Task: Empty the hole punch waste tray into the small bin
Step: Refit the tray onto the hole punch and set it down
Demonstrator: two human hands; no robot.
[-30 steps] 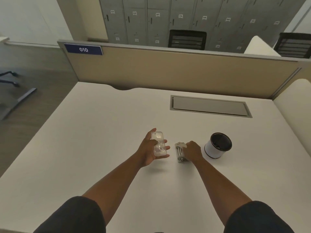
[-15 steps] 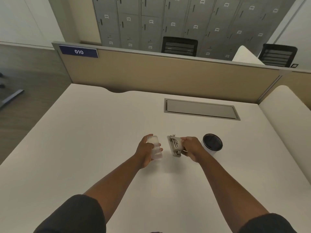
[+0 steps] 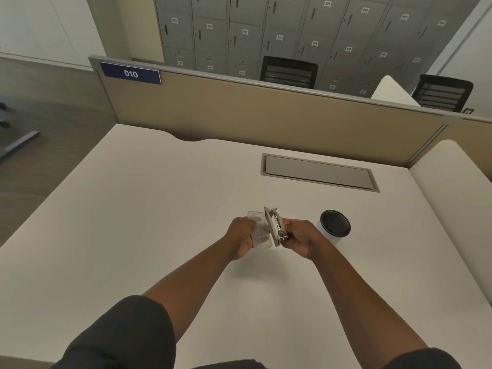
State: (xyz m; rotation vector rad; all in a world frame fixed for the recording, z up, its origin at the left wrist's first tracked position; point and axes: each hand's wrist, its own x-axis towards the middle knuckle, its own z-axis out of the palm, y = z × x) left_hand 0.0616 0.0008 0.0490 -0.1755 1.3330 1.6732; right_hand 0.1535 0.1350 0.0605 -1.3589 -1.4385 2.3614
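Left hand (image 3: 241, 235): grip closed around the clear waste tray (image 3: 259, 231), fingers wrapped over its near long side. Right hand (image 3: 299, 239): grip closed on the metal hole punch (image 3: 275, 226), held from its right side. Tray and punch are both lifted off the surface, pressed face to face, tray on the left, punch base plate against it; whether the tray is latched on or only touching, cannot tell. Tray contents blurred, not readable.

Surroundings, largest first:
- Surface (image 3: 133, 222): wide, white, carries the bin; both forearms extend over it from dark sleeves (image 3: 127, 334) at the bottom edge
- Partition (image 3: 266, 115): tan panel along the far edge of the surface, grey top rail
- Lockers (image 3: 292, 30): grey numbered bank behind the partition
- Two black mesh chair backs (image 3: 288, 71) between lockers and partition
- Cable hatch (image 3: 318, 173): grey rectangular lid set flush in the surface, beyond the hands
- Number plate (image 3: 130, 73): blue, reads 010, left end of the partition
- Small bin (image 3: 334, 226): white cylinder with dark rim and dark interior, upright on the surface just beside the right hand, to its right
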